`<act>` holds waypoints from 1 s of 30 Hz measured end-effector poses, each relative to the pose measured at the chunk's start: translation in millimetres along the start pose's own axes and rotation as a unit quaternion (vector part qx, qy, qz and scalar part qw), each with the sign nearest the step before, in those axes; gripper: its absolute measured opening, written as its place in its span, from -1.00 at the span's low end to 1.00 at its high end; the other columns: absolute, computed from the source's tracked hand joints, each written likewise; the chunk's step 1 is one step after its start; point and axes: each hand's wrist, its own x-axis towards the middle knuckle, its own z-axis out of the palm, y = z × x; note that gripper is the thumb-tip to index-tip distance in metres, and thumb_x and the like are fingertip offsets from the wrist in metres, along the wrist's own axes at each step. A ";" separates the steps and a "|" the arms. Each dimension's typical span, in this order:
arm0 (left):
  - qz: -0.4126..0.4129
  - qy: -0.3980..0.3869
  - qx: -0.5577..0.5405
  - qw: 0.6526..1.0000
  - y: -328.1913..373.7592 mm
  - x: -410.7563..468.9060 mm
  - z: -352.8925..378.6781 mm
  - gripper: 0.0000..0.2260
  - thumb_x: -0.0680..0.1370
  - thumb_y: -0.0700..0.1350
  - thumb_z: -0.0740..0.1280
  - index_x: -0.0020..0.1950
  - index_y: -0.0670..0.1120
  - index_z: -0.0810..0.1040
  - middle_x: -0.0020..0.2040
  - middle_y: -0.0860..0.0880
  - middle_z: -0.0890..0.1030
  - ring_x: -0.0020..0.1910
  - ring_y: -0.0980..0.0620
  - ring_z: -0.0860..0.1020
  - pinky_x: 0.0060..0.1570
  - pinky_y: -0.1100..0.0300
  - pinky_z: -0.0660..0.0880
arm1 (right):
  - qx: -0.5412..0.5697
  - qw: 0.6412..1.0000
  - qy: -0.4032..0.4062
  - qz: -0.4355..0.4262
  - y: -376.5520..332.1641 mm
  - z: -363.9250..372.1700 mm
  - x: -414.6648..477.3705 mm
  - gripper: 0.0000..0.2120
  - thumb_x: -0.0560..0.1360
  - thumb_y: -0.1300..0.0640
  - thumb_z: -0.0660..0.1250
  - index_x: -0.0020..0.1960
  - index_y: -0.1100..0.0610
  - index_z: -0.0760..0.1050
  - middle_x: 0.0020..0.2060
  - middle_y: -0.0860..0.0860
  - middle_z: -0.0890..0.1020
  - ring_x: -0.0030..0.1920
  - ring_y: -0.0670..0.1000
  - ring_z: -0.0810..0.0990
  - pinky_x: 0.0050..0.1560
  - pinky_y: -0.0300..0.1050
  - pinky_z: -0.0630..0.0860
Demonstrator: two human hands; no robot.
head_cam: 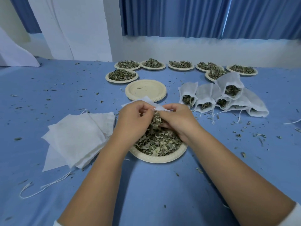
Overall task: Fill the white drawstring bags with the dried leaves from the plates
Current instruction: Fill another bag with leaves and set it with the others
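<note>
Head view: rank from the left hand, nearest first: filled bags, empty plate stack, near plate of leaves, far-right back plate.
From the left hand:
1. near plate of leaves, directly beneath
2. empty plate stack, just beyond
3. filled bags, to the right
4. far-right back plate, at the back right

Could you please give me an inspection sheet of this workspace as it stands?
Surface: blue cloth, littered with leaf crumbs.
Job's things: near plate of dried leaves; open bag above it; empty bags stacked left; filled bags heaped right; seven full plates behind.
Clutter: empty plates stacked; loose string at right edge.
Hands: left hand fingers pinch the open bag; right hand grips dried leaves.
Cables: nothing seen.
Surroundings: blue curtains, white wall.
</note>
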 end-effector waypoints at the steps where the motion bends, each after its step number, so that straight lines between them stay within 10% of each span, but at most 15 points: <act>1: -0.009 0.021 0.002 1.000 -1.9 1.7 -0.9 -0.88 0.55 -0.11 0.35 -0.15 0.02 0.65 -0.31 0.14 0.59 -0.46 0.28 0.44 -0.38 0.42 0.35 | 0.031 0.999 -0.017 0.019 -2.4 -0.3 -0.1 -0.84 0.44 0.20 0.49 -0.03 0.17 0.55 -0.18 0.03 0.63 -0.32 -0.08 0.69 -0.32 -0.26 0.61; 9: -0.053 0.074 -0.036 0.995 -3.9 5.5 -5.8 -0.85 0.53 -0.14 0.33 -0.22 0.04 0.61 -0.31 0.08 0.62 -0.38 0.24 0.51 -0.29 0.35 0.44 | 0.014 0.992 -0.126 0.024 -11.7 -6.3 -5.2 -0.49 0.32 0.26 0.59 0.19 0.17 0.47 0.09 0.21 0.61 -0.09 0.03 0.71 -0.12 -0.13 0.65; 19: 0.036 -0.037 0.009 0.999 0.6 -1.0 -1.2 -0.88 0.55 -0.14 0.36 -0.14 0.02 0.64 -0.31 0.16 0.59 -0.42 0.30 0.47 -0.36 0.47 0.37 | -0.109 0.991 -0.007 -0.071 0.3 0.5 0.9 -0.86 0.41 0.32 0.48 -0.07 0.21 0.56 -0.28 0.10 0.66 -0.38 -0.06 0.63 -0.20 -0.07 0.64; 24: -0.014 0.096 0.005 0.995 -5.1 4.9 -8.5 -0.87 0.57 -0.12 0.32 -0.16 0.01 0.61 -0.29 0.18 0.57 -0.37 0.40 0.48 -0.36 0.48 0.35 | -0.138 0.986 -0.055 -0.075 -11.7 -0.8 -4.9 -0.89 0.50 0.11 0.44 -0.01 0.12 0.60 -0.16 0.01 0.68 -0.28 -0.10 0.65 -0.12 -0.09 0.66; 30: -0.029 0.151 0.015 0.988 -11.3 10.1 -11.8 -0.90 0.58 -0.10 0.32 -0.11 -0.04 0.60 -0.26 0.18 0.55 -0.27 0.36 0.48 -0.30 0.57 0.32 | -0.490 0.842 -0.192 -0.122 -12.7 -7.3 -15.3 -0.22 0.30 -0.33 0.47 0.42 -0.05 0.38 0.36 -0.04 0.45 0.36 0.00 0.41 0.32 -0.05 0.39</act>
